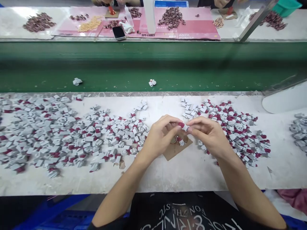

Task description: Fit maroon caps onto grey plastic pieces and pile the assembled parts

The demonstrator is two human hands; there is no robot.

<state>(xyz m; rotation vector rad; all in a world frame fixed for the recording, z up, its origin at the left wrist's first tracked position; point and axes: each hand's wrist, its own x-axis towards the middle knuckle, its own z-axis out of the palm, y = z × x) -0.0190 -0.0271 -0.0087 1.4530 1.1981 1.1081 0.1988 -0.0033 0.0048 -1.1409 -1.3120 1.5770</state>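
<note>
Between my two hands, above the table, is a small white and dark-red plastic piece (183, 126). My left hand (164, 134) pinches its dark-red end with thumb and forefinger. Thumb and fingertips of my right hand (207, 132) close on its white end. Under the hands lies a brown square board (174, 151), with another small white and red piece (181, 142) on it, partly hidden by my fingers. Spread out on the left is a large heap of grey-white and dark-red pieces (72, 134). A second heap of such pieces (240, 134) lies beside my right hand.
Beyond the table's far edge runs a green conveyor belt (115, 67) carrying two small white clusters (77, 81). Across it, people's hands work at a bench with brown piles (173, 17) and a phone (119, 33). A grey pile (299, 131) sits far right, near a white curved panel (286, 99).
</note>
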